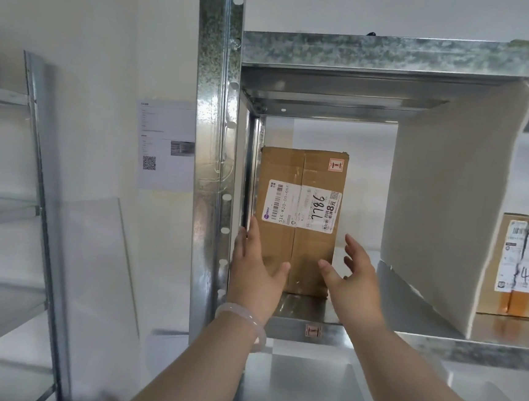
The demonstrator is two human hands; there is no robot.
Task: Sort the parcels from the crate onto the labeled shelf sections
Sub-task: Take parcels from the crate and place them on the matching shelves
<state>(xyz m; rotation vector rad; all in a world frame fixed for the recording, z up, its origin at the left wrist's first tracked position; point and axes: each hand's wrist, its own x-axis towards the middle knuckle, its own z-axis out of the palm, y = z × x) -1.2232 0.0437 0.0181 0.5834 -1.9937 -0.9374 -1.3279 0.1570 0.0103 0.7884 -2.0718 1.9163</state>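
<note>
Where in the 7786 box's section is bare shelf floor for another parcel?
Bare shelf floor lies between the 7786 box and the white divider, where the right hand hovers. Left is crowded: the left hand fills the slit between box and steel post.

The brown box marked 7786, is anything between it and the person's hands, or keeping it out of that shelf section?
Nothing visible. The box already stands upright on the shelf, close to the left post. The left hand and right hand are open at its lower sides. The white divider stands clear to its right.
</note>
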